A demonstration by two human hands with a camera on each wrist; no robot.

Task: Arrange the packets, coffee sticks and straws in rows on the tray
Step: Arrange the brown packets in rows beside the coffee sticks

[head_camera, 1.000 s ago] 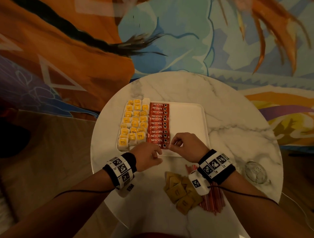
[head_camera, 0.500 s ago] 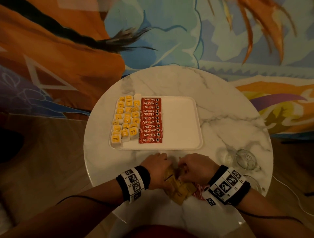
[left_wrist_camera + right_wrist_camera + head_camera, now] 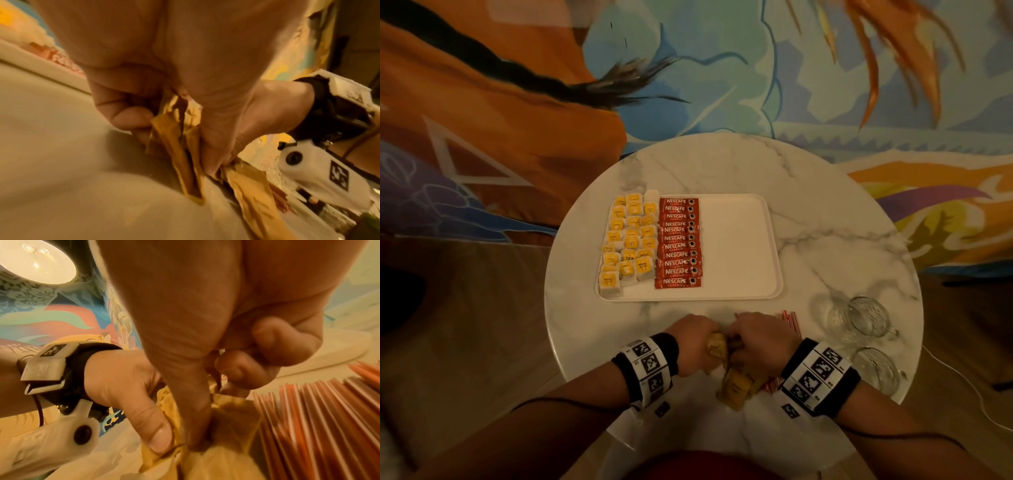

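A white tray [image 3: 739, 246] holds rows of yellow tea packets [image 3: 631, 240] at its left and a column of red coffee sticks [image 3: 678, 243] beside them; its right half is bare. In front of the tray a heap of brown packets [image 3: 734, 387] lies on the table. My left hand [image 3: 700, 342] grips several brown packets [image 3: 185, 146] from the heap, thumb pressed on them. My right hand [image 3: 753, 339] pinches brown packets [image 3: 226, 418] against the left hand. Red-and-white straws [image 3: 318, 418] lie fanned out under and right of my right hand.
The round marble table [image 3: 825, 212] carries two glass cups [image 3: 863, 315] at the right, close to my right wrist. A colourful painted wall rises behind the table. The table's near edge lies just below the packet heap.
Both hands pulled back from the tray's front edge to the brown packet heap and closed on packets there. The last coffee stick stays in its column.
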